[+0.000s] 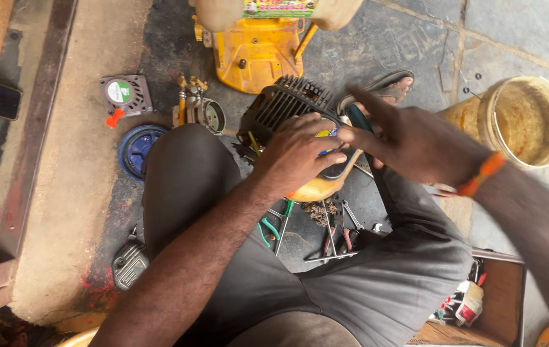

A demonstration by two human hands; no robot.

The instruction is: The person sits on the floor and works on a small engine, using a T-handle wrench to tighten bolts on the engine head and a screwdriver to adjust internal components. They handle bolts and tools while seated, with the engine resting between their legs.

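Note:
A small black engine [285, 103] with cooling fins and an orange-yellow lower part [316, 189] sits between my knees. My left hand [297, 154] rests on top of it, fingers curled over its housing. My right hand [409, 138] hovers just to the right, fingers spread, one fingertip near the engine's middle. A blue-handled tool [358, 119] shows behind my right hand; whether the hand holds it I cannot tell. An orange band [483, 173] circles my right wrist.
A yellow machine body [258, 54] lies ahead. A yellow bucket [526, 119] stands at right. A grey starter cover [125, 95], a blue round lid [136, 149], a brass carburettor part [197, 109], pliers and screwdrivers [326, 238] lie on the stone floor. A wooden box [496, 308] sits lower right.

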